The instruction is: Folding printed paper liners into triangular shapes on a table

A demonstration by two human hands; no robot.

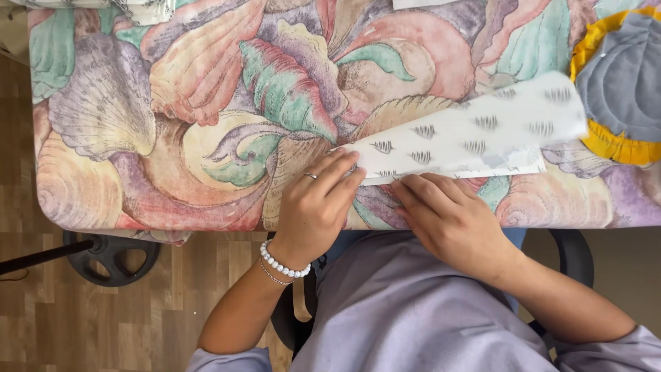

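A folded piece of white paper [475,134] with small dark striped marks lies on the table, its pointed end toward the left. My left hand [317,207], with a ring and a white bead bracelet, presses its fingertips on the pointed left end of the paper. My right hand [451,220] lies flat beside it, fingers pressing along the paper's lower folded edge. Both hands rest near the table's front edge.
The table is covered by a cloth [206,103] printed with large shells in pink, green and purple. A grey round quilted piece with a yellow border [623,83] sits at the right edge. A black stand base [110,258] rests on the wooden floor at lower left.
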